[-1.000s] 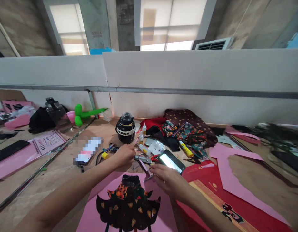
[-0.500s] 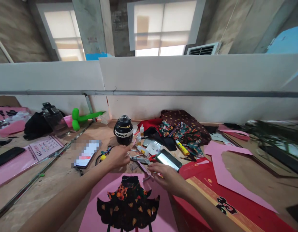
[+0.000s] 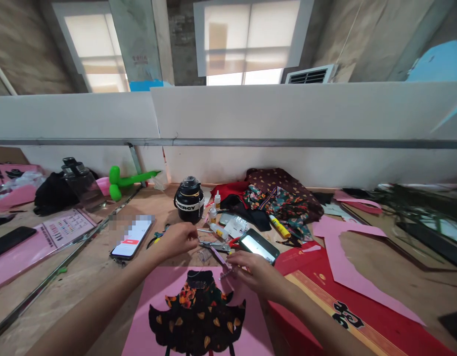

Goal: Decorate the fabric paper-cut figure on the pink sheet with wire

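Pale daylight through windows (image 3: 249, 42) (edges stretched) leaves corners dim.

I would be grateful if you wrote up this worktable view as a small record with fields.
Left hand: above the table, fingertips drawn together; whether it holds anything is unclear
Right hand: fingers by a lilac strip, beside a lit phone; contact with the strip unclear
Front: patterned cloth shape on a pink sheet
Behind: black flask, pliers, heaped fabrics
Right side: cut pink paper, red packet
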The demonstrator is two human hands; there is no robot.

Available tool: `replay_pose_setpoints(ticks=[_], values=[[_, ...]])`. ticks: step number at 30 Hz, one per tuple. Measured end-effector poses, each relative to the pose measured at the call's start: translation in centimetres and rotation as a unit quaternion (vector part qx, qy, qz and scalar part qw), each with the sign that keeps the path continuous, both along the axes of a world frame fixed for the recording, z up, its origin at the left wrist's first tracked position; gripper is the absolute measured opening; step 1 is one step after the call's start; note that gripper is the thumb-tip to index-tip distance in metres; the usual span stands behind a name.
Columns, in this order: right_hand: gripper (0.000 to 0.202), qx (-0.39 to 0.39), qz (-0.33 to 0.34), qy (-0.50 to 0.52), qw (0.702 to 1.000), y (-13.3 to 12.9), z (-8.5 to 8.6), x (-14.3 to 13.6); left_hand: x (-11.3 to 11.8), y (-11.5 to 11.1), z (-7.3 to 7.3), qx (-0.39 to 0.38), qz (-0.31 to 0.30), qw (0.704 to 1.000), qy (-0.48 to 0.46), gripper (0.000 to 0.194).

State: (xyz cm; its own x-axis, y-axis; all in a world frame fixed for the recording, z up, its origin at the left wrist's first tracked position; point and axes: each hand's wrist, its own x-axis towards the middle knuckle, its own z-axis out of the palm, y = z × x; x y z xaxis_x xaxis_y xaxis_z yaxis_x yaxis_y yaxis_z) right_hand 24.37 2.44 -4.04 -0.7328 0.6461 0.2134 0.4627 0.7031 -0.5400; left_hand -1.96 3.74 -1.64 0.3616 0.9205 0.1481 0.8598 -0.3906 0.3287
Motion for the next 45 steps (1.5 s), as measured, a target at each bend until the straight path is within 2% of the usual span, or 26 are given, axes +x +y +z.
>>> replay_pose_setpoints(ticks=[3, 5, 7, 9, 12, 14, 16, 18, 20, 22, 29, 37, 41, 45], values=[[0.029, -0.026, -0.022, 0.044, 0.998, 0.1, -0.1, -0.1, -0.6, -1.0, 1.6, -0.028, -0.032, 0.998, -0.046, 0.018], [0.032, -0.099, -0.067, 0.117, 0.986, 0.4, -0.1, -0.3, -0.8, -1.4, 2.1, -0.063, -0.057, 0.992, -0.098, 0.021], [0.038, -0.205, -0.114, 0.207, 0.95, 0.7, -0.1, -0.6, -0.8, -1.6, 2.1, -0.106, -0.078, 0.975, -0.181, 0.024], [0.049, -0.294, -0.13, 0.282, 0.904, 1.1, 0.3, -1.0, -0.8, -1.7, 1.8, -0.142, -0.093, 0.947, -0.271, 0.026], [0.069, -0.378, -0.104, 0.359, 0.847, 1.8, 1.1, -2.3, -0.4, -1.6, 1.6, -0.176, -0.116, 0.912, -0.353, 0.026], [0.082, -0.413, -0.071, 0.385, 0.822, 2.3, 1.4, -3.4, -0.1, -1.4, 1.6, -0.19, -0.124, 0.894, -0.386, 0.025], [0.088, -0.435, -0.035, 0.38, 0.816, 2.9, 1.3, -4.6, 0.1, -1.0, 1.7, -0.195, -0.118, 0.882, -0.413, 0.025], [0.077, -0.442, -0.013, 0.352, 0.825, 3.7, 0.9, -5.4, 0.0, -0.5, 1.7, -0.204, -0.101, 0.873, -0.432, 0.027], [0.055, -0.434, -0.016, 0.329, 0.839, 4.5, 0.5, -5.5, -0.5, 0.2, 1.3, -0.215, -0.077, 0.866, -0.444, 0.028], [0.041, -0.413, -0.038, 0.329, 0.848, 5.2, 0.3, -5.0, -1.3, 1.0, 0.8, -0.218, -0.055, 0.86, -0.457, 0.03], [0.041, -0.31, -0.134, 0.323, 0.884, 7.5, 0.2, -2.3, -2.7, 3.0, -0.5, -0.208, -0.031, 0.842, -0.497, 0.028], [0.021, -0.123, -0.257, 0.21, 0.935, 9.2, -0.8, -0.9, -2.6, 2.7, 0.4, -0.23, -0.05, 0.816, -0.527, 0.02], [0.019, -0.041, -0.288, 0.167, 0.942, 8.9, -0.5, -0.4, -2.5, 2.3, 0.9, -0.237, -0.065, 0.8, -0.547, 0.019], [0.047, -0.012, -0.277, 0.156, 0.948, 8.0, 0.5, -0.9, -2.2, 2.2, 0.7, -0.25, -0.068, 0.786, -0.561, 0.02]])
